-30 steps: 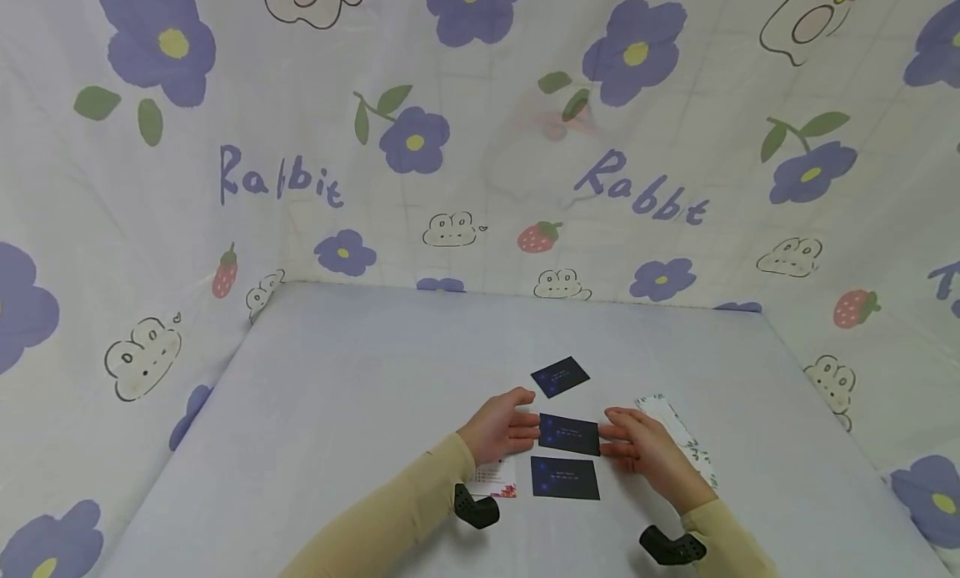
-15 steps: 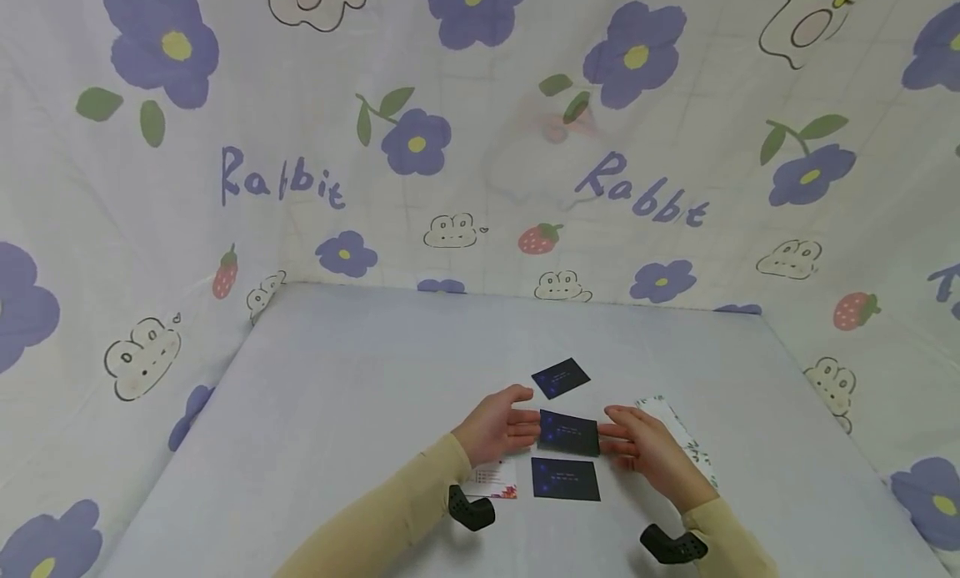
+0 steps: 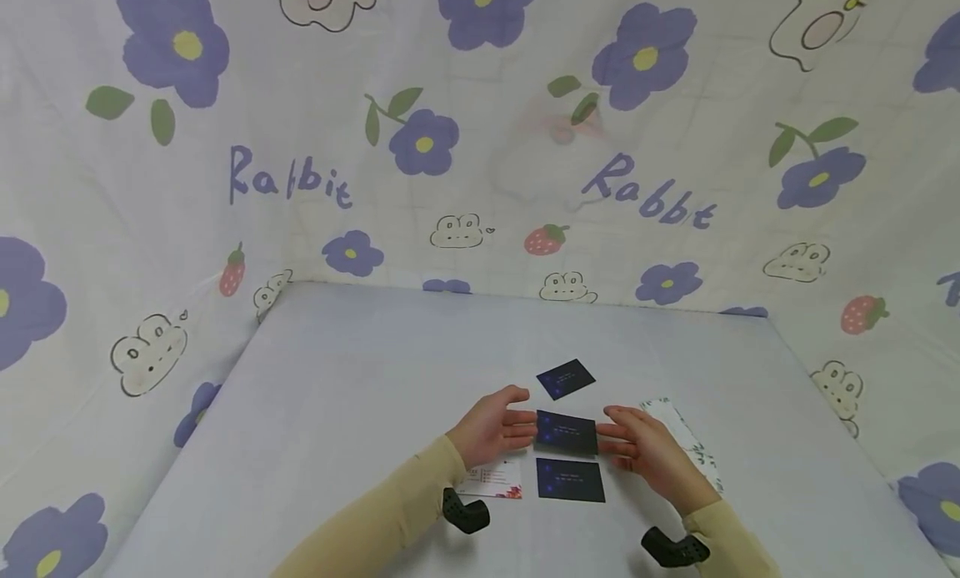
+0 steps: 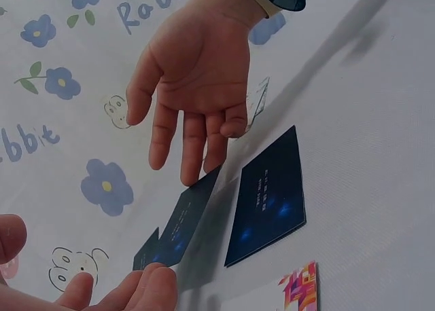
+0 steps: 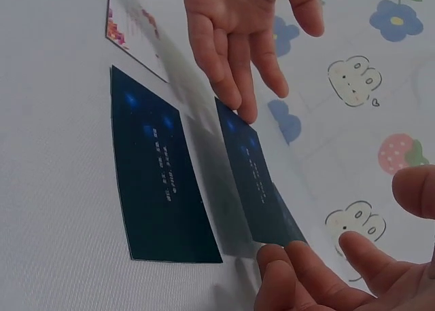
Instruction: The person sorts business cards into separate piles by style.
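A white card (image 3: 492,480) with a colourful corner lies flat on the table (image 3: 337,411), just below the left hand (image 3: 491,428). That hand's fingers are nearly straight, and their tips touch the left short edge of a dark card (image 3: 567,433). This held card is raised off the table between the two hands, as the wrist views show, with its shadow on the cloth beneath. Just nearer the person, a second dark card (image 3: 570,479) lies flat. Farther off, a third dark card (image 3: 566,379) lies flat at a slant. The right hand (image 3: 645,449) meets the held card's right short edge with straight fingertips, thumb spread away. Under and beyond that hand lies a floral-patterned strip (image 3: 686,440).
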A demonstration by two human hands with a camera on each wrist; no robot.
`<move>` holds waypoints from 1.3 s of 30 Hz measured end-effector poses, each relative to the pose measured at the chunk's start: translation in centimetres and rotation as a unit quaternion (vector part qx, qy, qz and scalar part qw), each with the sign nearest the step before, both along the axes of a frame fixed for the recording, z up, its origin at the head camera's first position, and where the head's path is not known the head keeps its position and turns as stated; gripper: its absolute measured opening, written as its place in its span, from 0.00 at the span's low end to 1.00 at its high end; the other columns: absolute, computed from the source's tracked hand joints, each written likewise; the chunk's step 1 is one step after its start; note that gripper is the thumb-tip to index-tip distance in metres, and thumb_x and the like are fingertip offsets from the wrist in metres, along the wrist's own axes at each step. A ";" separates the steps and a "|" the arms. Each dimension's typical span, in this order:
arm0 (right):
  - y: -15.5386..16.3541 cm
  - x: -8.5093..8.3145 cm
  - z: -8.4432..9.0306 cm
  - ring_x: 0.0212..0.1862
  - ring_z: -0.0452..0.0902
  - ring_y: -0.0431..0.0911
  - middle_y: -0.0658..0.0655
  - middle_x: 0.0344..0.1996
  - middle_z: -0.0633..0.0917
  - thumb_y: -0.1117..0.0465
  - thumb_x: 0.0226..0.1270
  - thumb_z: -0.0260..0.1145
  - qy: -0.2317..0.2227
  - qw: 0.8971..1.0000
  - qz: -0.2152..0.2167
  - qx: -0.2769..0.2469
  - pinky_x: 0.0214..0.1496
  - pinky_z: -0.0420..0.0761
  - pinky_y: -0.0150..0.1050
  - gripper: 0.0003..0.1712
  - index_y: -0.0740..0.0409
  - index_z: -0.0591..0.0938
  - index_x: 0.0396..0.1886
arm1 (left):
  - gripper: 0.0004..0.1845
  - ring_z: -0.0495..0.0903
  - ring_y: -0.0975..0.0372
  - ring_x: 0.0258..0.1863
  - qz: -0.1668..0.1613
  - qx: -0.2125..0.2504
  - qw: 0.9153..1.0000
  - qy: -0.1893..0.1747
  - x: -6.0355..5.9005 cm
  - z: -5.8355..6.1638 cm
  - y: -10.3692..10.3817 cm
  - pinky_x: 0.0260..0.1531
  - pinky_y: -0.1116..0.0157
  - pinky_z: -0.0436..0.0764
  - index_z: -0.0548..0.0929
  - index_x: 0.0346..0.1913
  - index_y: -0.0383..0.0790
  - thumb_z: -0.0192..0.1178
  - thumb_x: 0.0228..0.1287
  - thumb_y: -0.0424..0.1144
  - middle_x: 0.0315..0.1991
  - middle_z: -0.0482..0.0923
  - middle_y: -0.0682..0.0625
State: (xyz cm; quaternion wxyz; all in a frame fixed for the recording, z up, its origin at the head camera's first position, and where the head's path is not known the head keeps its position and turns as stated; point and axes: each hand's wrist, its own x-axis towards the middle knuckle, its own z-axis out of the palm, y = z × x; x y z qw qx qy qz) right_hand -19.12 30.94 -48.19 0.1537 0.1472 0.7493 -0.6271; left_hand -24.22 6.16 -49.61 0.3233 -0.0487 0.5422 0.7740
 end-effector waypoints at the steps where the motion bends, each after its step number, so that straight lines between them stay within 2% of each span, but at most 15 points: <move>1: -0.1 0.0 0.0 0.48 0.83 0.41 0.68 0.65 0.79 0.46 0.83 0.49 0.001 1.000 0.000 0.000 0.44 0.80 0.37 0.34 0.66 0.60 0.75 | 0.33 0.73 0.38 0.68 0.000 0.001 1.000 0.000 0.0 -0.1 -0.1 0.72 0.45 0.71 0.64 0.75 0.32 0.51 0.76 0.47 0.70 0.69 0.26; 6: -0.4 0.1 0.3 0.50 0.84 0.42 0.69 0.67 0.78 0.44 0.82 0.50 0.002 1.000 -0.001 0.004 0.46 0.79 0.37 0.37 0.66 0.60 0.75 | 0.32 0.74 0.38 0.67 0.005 -0.001 1.000 0.004 0.1 -0.1 -0.3 0.71 0.45 0.72 0.65 0.75 0.31 0.51 0.75 0.46 0.69 0.70 0.25; 12: -0.4 0.8 0.5 0.51 0.83 0.43 0.69 0.68 0.77 0.42 0.82 0.48 0.003 1.000 0.005 0.005 0.47 0.78 0.38 0.37 0.65 0.59 0.76 | 0.31 0.76 0.39 0.65 0.006 0.007 1.000 0.001 1.0 0.1 -0.6 0.70 0.46 0.72 0.66 0.74 0.31 0.51 0.76 0.46 0.67 0.71 0.26; 21: 0.1 1.8 0.7 0.50 0.83 0.40 0.61 0.64 0.81 0.42 0.83 0.46 0.005 1.000 0.017 -0.008 0.47 0.78 0.37 0.38 0.65 0.57 0.77 | 0.30 0.77 0.39 0.65 0.010 0.021 1.000 -0.005 2.2 0.5 -0.7 0.71 0.46 0.72 0.66 0.74 0.31 0.51 0.77 0.45 0.67 0.71 0.25; 28: 0.2 2.4 0.6 0.48 0.83 0.41 0.62 0.64 0.82 0.43 0.83 0.46 0.000 1.000 0.006 -0.005 0.45 0.79 0.38 0.37 0.64 0.57 0.77 | 0.31 0.74 0.37 0.67 0.005 0.024 1.000 -0.001 3.2 0.7 -0.9 0.71 0.45 0.71 0.65 0.74 0.29 0.50 0.77 0.45 0.67 0.71 0.24; 32: 0.1 2.7 0.6 0.47 0.83 0.41 0.59 0.60 0.84 0.43 0.83 0.46 -0.005 1.000 0.005 -0.014 0.45 0.80 0.38 0.37 0.65 0.57 0.77 | 0.31 0.74 0.37 0.67 -0.001 0.023 1.000 0.002 3.6 0.8 -1.2 0.71 0.46 0.71 0.64 0.75 0.29 0.49 0.77 0.45 0.68 0.71 0.25; 39: 0.2 3.1 0.3 0.46 0.84 0.40 0.55 0.56 0.87 0.43 0.82 0.49 -0.014 0.999 -0.001 -0.032 0.44 0.80 0.37 0.38 0.65 0.58 0.76 | 0.30 0.74 0.37 0.67 -0.003 0.025 1.000 -0.012 4.1 0.5 -1.3 0.72 0.45 0.70 0.64 0.74 0.28 0.47 0.78 0.45 0.67 0.71 0.26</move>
